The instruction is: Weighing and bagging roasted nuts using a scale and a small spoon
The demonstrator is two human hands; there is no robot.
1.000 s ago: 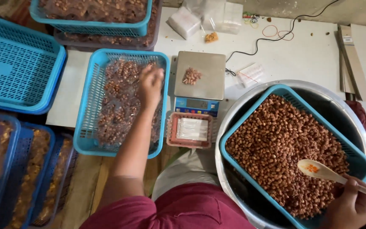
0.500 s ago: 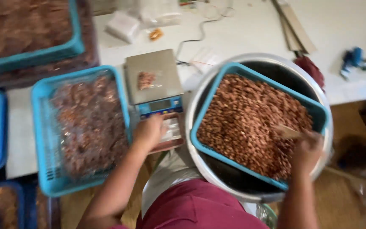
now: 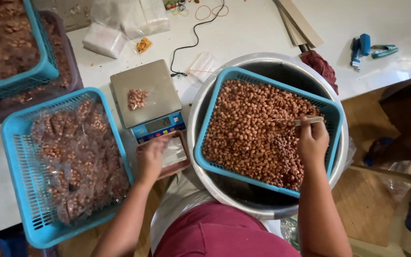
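Head view: left hand (image 3: 151, 159) rests open-fingered on a small brown tray (image 3: 170, 157) of white bags, just below the scale (image 3: 146, 97). Right hand (image 3: 312, 140) grips a wooden scoop (image 3: 305, 121) over the peanuts (image 3: 253, 128) in the blue basket (image 3: 205, 123).

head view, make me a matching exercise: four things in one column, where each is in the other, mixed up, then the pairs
Things:
1. left hand
2. right hand
3. small bag of peanuts
4. stapler

Places:
A. on the scale plate
B. over the peanuts in the blue basket, holding a scoop
C. on the white table, far right
D. at the small tray in front of the scale

Pairs: 1-D, 2-B, 3-A, 4-C
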